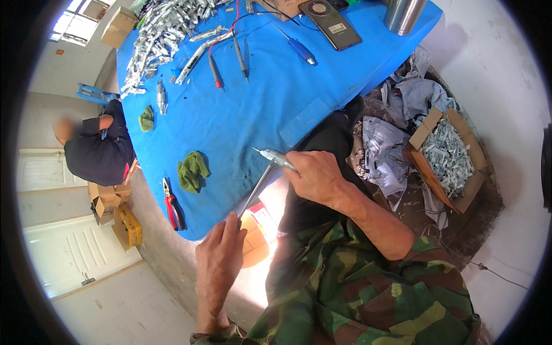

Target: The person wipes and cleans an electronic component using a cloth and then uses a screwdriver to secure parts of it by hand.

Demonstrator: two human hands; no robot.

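Observation:
My right hand (319, 179) is closed around a small silvery-grey device (276, 157) with a thin pointed tip, held over the near edge of the blue-covered table (241, 123). My left hand (221, 248), lower down, grips a tool with a long thin metal shaft (257, 188). Its upper end touches or lies very close to the device; the fist hides its handle. Left of the hands lie a crumpled green cloth (193, 172) and pliers with red and black handles (172, 208). A smaller green cloth (146, 118) and a similar silvery device (161, 98) lie farther off.
A heap of silvery devices (158, 43) covers the table's far left. Two test probes (240, 59), a blue screwdriver (301, 50), a phone (330, 24) and a steel cup (404, 14) lie beyond. A cardboard box of parts (445, 155) stands right. Another person (98, 146) sits left.

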